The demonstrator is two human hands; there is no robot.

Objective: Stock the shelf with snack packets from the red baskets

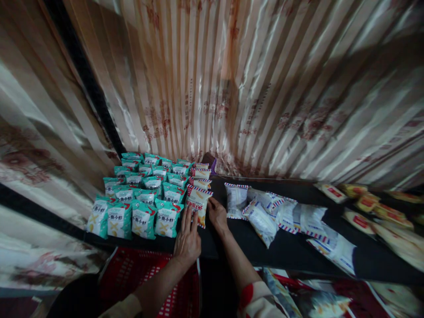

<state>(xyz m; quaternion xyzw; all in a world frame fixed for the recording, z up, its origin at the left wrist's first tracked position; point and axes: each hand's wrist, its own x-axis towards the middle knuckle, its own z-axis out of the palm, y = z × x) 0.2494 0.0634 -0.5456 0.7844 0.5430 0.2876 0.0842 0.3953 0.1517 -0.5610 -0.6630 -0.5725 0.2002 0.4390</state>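
A white snack bag (198,201) with a red-and-blue striped edge stands at the front of a short row of matching bags. My left hand (188,240) lies with stretched fingers against its lower left front. At its right edge, my right hand (217,214) grips the side with bent fingers; the fingertips are partly hidden. Left of this row, several teal-and-white snack bags (143,218) stand upright in neat rows. On my right, several pale bags (261,223) with striped edges lie loosely on the black shelf (238,238).
A red plastic basket (115,274) sits below the shelf's front edge on the left. More packets (324,304) are at the lower right. Yellow and pale packs (367,201) lie at the far right. A striped curtain (212,88) hangs behind, with a dark post (86,75) at left.
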